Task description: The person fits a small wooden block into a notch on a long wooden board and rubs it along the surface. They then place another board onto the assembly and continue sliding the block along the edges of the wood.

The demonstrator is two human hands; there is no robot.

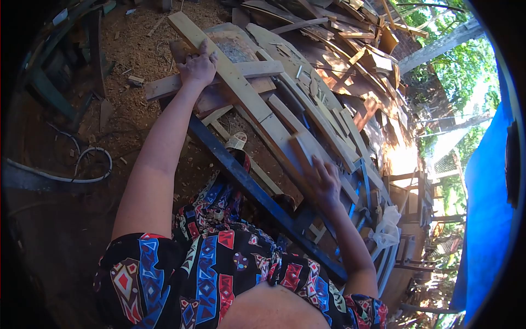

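A long pale board (241, 88) runs diagonally across other timber in the head view. My left hand (198, 68) rests at its upper part, fingers spread, some on the board's surface and others beside its edge. Farther down, my right hand (327, 183) is blurred by motion, with its fingers around a brown wooden block (303, 158) over the board's lower part. The underside of the block is hidden. A shorter crosspiece (257, 68) lies under the long board near my left hand.
A dark blue beam (235, 170) passes close to my body. Scrap wood (356, 55) is heaped at the upper right. A cable (82, 178) lies at left, and wood shavings (137, 49) cover the ground. A plastic bag (386, 227) hangs at right, near a blue tarp (487, 203).
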